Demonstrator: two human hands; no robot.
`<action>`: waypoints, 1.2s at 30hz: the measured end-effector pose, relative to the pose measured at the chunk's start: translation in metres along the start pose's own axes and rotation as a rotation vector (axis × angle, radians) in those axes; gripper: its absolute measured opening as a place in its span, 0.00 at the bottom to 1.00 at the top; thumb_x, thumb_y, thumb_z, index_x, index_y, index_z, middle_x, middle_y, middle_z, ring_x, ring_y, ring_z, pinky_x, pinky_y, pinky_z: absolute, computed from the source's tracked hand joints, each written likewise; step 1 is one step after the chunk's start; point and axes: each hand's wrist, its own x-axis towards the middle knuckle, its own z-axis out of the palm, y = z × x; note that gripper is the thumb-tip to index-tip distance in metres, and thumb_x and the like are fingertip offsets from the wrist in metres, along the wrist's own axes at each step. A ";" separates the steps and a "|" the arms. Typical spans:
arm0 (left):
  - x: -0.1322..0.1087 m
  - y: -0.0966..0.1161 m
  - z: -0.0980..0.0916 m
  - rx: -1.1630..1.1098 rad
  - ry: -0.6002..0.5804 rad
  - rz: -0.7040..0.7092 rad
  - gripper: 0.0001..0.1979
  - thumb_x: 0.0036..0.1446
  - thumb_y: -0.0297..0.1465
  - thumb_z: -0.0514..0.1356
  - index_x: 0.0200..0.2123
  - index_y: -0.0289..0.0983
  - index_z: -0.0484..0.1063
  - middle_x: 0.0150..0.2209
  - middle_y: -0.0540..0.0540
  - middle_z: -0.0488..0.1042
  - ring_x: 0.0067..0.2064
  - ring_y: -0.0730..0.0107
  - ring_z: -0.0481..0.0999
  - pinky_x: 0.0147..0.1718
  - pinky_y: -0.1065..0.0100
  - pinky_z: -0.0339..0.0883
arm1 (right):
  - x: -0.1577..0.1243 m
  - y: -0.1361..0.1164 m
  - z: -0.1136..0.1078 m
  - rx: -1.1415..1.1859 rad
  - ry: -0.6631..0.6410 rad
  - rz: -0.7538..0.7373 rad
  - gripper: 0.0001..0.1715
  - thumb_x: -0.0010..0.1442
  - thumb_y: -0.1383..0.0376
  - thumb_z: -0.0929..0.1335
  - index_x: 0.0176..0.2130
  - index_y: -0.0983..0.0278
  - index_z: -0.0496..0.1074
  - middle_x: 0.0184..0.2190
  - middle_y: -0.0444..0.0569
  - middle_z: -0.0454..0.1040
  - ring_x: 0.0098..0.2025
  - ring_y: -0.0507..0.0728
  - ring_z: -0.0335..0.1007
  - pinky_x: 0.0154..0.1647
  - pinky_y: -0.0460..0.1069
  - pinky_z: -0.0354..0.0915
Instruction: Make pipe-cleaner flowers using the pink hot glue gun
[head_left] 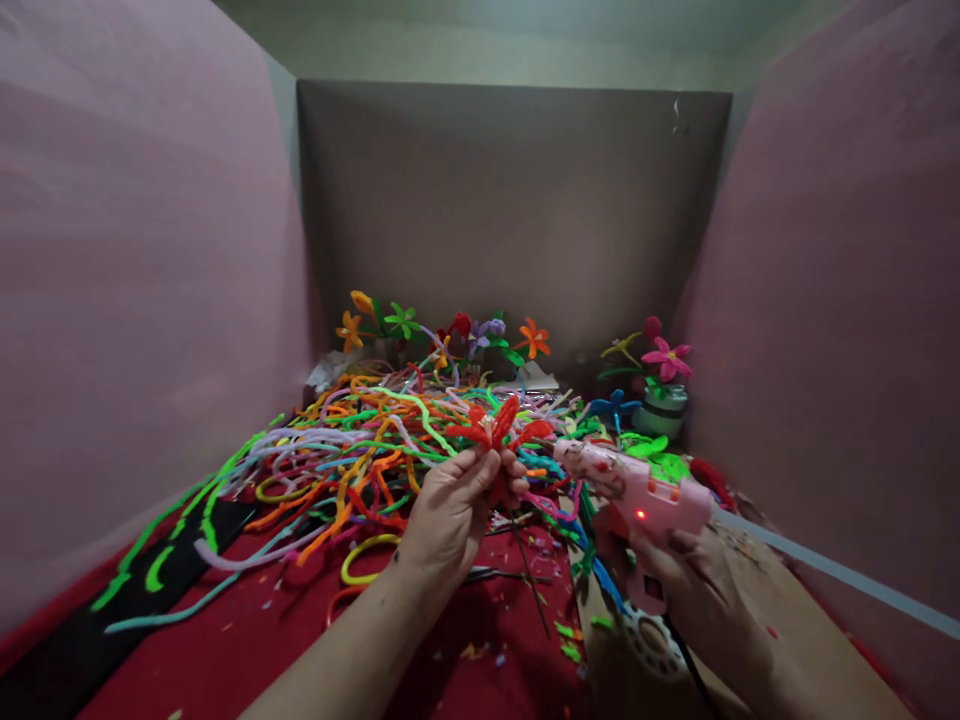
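Note:
My left hand [454, 505] is closed, pinching a red pipe-cleaner flower [496, 425] by its base and holding it up over the pile. My right hand [694, 585] grips a pink hot glue gun [637, 490] with its red light on. The gun's nozzle points left toward the flower and stops a little short of it. A thin dark stem hangs down under the flower.
A big heap of coloured pipe cleaners [352, 450] covers the red cloth [247, 630]. Finished pipe-cleaner flowers [450, 335] stand along the back wall, and a pink flower sits in a small pot [664, 405] at the right. Cardboard walls enclose the space. A white roll [652, 645] lies near my right wrist.

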 end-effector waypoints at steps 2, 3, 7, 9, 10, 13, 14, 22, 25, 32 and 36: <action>0.000 0.000 -0.001 0.013 -0.002 -0.008 0.05 0.48 0.27 0.63 0.27 0.29 0.73 0.26 0.46 0.74 0.27 0.74 0.74 0.29 0.74 0.67 | 0.001 -0.001 0.001 0.005 -0.016 -0.026 0.12 0.49 0.58 0.64 0.20 0.61 0.66 0.13 0.42 0.61 0.15 0.51 0.55 0.14 0.46 0.55; 0.001 0.000 -0.001 0.024 -0.004 -0.010 0.06 0.48 0.28 0.63 0.27 0.29 0.73 0.27 0.46 0.74 0.27 0.74 0.74 0.29 0.74 0.67 | 0.001 -0.001 0.001 0.007 -0.027 -0.029 0.11 0.50 0.58 0.64 0.22 0.60 0.67 0.13 0.43 0.62 0.15 0.52 0.56 0.14 0.46 0.56; 0.001 -0.001 -0.002 0.059 -0.009 -0.015 0.06 0.49 0.28 0.63 0.27 0.29 0.73 0.26 0.45 0.74 0.27 0.74 0.74 0.30 0.74 0.67 | 0.000 -0.006 0.001 0.009 -0.066 -0.026 0.11 0.50 0.58 0.63 0.22 0.60 0.68 0.16 0.45 0.65 0.17 0.54 0.59 0.16 0.47 0.59; 0.001 -0.002 -0.003 0.068 -0.013 -0.017 0.06 0.49 0.28 0.62 0.27 0.29 0.73 0.26 0.46 0.74 0.27 0.74 0.74 0.30 0.74 0.67 | 0.000 -0.007 0.001 0.019 -0.076 -0.030 0.09 0.50 0.58 0.63 0.23 0.60 0.68 0.16 0.44 0.65 0.18 0.54 0.59 0.17 0.47 0.60; 0.001 -0.003 -0.003 0.072 -0.019 -0.017 0.06 0.49 0.28 0.62 0.27 0.30 0.73 0.26 0.46 0.74 0.27 0.73 0.74 0.31 0.73 0.67 | 0.000 -0.007 0.001 0.019 -0.076 -0.025 0.09 0.49 0.58 0.64 0.23 0.60 0.68 0.15 0.43 0.64 0.17 0.53 0.58 0.17 0.46 0.59; 0.001 -0.004 -0.004 0.086 -0.042 -0.021 0.06 0.50 0.29 0.62 0.28 0.30 0.74 0.27 0.45 0.74 0.27 0.73 0.74 0.31 0.72 0.67 | 0.000 -0.004 0.003 0.006 -0.068 0.008 0.11 0.49 0.58 0.64 0.21 0.61 0.65 0.14 0.41 0.60 0.16 0.51 0.54 0.14 0.45 0.55; 0.001 -0.004 -0.004 0.091 -0.046 -0.023 0.06 0.50 0.29 0.62 0.28 0.30 0.74 0.27 0.45 0.75 0.27 0.73 0.74 0.31 0.72 0.67 | 0.000 -0.003 0.003 0.007 -0.067 0.017 0.13 0.50 0.57 0.64 0.20 0.61 0.65 0.14 0.41 0.60 0.16 0.50 0.53 0.14 0.44 0.54; 0.000 -0.003 -0.003 0.115 -0.023 -0.027 0.07 0.49 0.30 0.63 0.28 0.30 0.74 0.27 0.45 0.75 0.27 0.73 0.74 0.29 0.73 0.67 | 0.000 0.005 0.003 0.021 -0.056 0.050 0.17 0.50 0.55 0.65 0.18 0.62 0.64 0.15 0.42 0.61 0.17 0.50 0.54 0.15 0.44 0.55; 0.000 -0.002 -0.004 0.118 -0.029 -0.026 0.08 0.48 0.31 0.63 0.28 0.30 0.74 0.27 0.45 0.75 0.28 0.72 0.74 0.29 0.73 0.67 | 0.000 0.005 0.002 0.016 -0.049 0.045 0.16 0.50 0.56 0.65 0.18 0.62 0.65 0.15 0.43 0.63 0.17 0.50 0.56 0.15 0.44 0.56; -0.002 -0.002 -0.002 0.126 -0.016 -0.027 0.07 0.48 0.30 0.63 0.28 0.30 0.74 0.27 0.45 0.75 0.28 0.73 0.74 0.31 0.73 0.66 | 0.002 -0.009 0.001 -0.027 -0.067 -0.049 0.15 0.52 0.57 0.63 0.18 0.60 0.67 0.16 0.45 0.65 0.21 0.54 0.63 0.20 0.47 0.62; -0.001 -0.002 -0.001 0.126 -0.011 -0.026 0.08 0.47 0.31 0.64 0.28 0.30 0.74 0.27 0.44 0.75 0.27 0.73 0.74 0.30 0.73 0.66 | 0.002 -0.015 0.001 -0.051 -0.076 -0.054 0.14 0.52 0.56 0.63 0.21 0.59 0.70 0.15 0.45 0.65 0.19 0.55 0.62 0.18 0.47 0.62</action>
